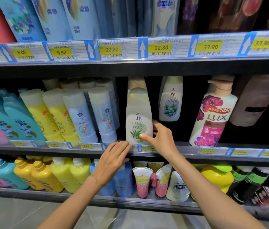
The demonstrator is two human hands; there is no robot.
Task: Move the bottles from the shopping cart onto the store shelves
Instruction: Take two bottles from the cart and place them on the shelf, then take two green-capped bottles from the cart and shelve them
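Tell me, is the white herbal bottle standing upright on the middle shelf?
Upright. The white herbal bottle stands base down on the middle shelf, cap up, while the right hand grips its lower side.

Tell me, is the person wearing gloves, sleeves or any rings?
No gloves show. The left hand and right hand are bare, and both forearms are uncovered as far as the picture's bottom edge. I see no rings, watch or bracelet.

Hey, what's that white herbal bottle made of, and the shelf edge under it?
Herbal bottle: likely glossy plastic, judging by the soft sheen near its cap. Shelf edge: seemingly dark painted metal, fronted by a clear plastic price strip.
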